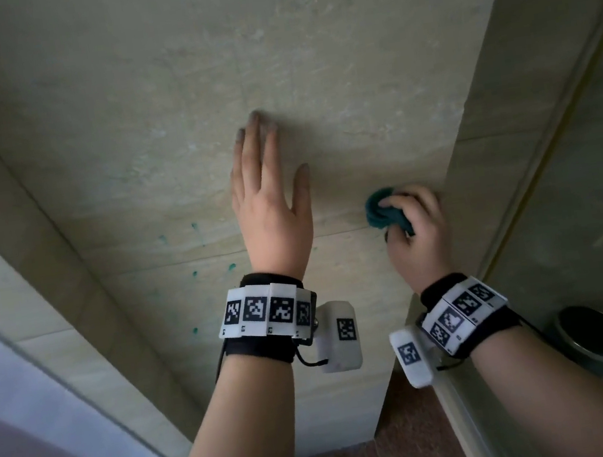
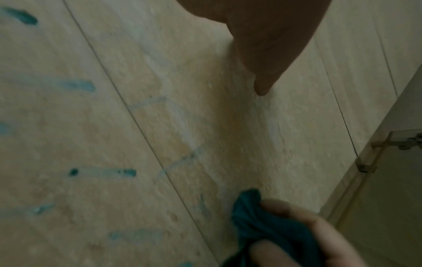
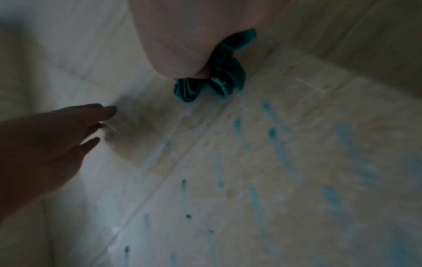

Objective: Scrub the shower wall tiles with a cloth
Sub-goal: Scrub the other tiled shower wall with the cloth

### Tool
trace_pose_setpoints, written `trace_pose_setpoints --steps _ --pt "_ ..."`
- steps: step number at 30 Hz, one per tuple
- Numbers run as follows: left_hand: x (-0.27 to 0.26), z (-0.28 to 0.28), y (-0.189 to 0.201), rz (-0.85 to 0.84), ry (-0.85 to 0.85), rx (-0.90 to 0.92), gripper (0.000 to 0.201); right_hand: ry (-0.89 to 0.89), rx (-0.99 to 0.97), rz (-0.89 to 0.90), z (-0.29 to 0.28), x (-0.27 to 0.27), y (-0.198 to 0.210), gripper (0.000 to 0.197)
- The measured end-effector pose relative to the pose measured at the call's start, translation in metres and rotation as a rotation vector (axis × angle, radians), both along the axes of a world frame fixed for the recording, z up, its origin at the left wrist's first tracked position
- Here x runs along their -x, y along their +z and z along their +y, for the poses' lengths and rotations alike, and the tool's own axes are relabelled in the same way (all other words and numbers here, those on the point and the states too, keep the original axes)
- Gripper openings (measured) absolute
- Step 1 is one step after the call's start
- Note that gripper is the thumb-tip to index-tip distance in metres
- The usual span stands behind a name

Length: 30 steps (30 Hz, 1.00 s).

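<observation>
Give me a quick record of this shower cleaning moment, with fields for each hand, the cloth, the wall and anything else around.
left hand: flat on the wall, fingers straight, holding nothing
right hand: grips the cloth, pressing it to the wall
cloth: teal, bunched up, near the corner
wall: beige tiles
stains: teal drips and streaks, mostly below the hands
bucket: dark, lower right

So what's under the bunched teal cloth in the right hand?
The right hand grips the bunched teal cloth against the beige tiled wall, just beside a grout line. Teal streaks show nearby; whether any lie beneath the cloth is hidden.
</observation>
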State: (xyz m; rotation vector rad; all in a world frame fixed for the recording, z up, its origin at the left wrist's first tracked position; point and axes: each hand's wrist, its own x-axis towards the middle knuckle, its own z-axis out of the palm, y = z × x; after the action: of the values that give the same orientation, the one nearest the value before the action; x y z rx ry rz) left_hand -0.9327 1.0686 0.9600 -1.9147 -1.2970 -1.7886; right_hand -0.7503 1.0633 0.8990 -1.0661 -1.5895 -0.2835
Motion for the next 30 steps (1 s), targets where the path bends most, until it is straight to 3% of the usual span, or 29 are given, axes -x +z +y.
trace_pose_setpoints --steps 5,10,16,18,24,30 --pt "0.050 -0.008 0.002 -0.090 0.120 -0.068 0.043 0.133 -0.148 -0.027 0.000 0.051 0.030 0.030" --pt "0.110 -0.015 0.003 -0.180 0.237 -0.049 0.044 0.268 -0.149 -0.137 -0.002 0.108 0.048 0.033" --pt "0.166 -0.020 0.012 -0.279 0.200 0.043 0.054 0.346 -0.192 -0.232 0.001 0.163 0.066 0.038" --pt "0.175 -0.018 0.017 -0.239 0.169 0.025 0.057 0.363 -0.222 -0.235 0.003 0.175 0.070 0.040" --pt "0.189 -0.006 0.024 -0.135 0.077 0.076 0.064 0.304 -0.312 -0.245 0.013 0.199 0.079 0.034" --pt "0.196 -0.002 0.023 -0.074 0.054 0.101 0.066 0.165 -0.353 -0.281 0.027 0.208 0.063 0.041"
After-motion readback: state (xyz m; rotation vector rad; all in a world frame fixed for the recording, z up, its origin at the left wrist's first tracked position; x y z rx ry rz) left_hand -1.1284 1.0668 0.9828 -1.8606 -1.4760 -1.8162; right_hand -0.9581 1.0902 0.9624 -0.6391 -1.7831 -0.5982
